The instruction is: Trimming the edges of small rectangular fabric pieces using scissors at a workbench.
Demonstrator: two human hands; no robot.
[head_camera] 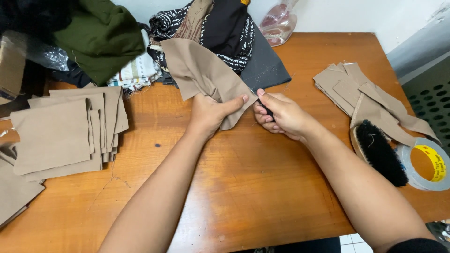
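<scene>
My left hand (212, 112) pinches a tan fabric piece (199, 68) that rises from it toward the back of the wooden table (243, 187). My right hand (281, 115) is closed around a small dark tool (267, 111), mostly hidden in the fist, its tip touching the fabric's lower right edge beside my left thumb. Both hands meet above the table's middle.
A stack of tan fabric pieces (65, 131) lies at the left. More tan cut pieces (365, 98) lie at the right, next to a black-bristled brush (379, 152) and a grey tape roll (426, 164). Dark, green and patterned cloths (140, 42) pile at the back.
</scene>
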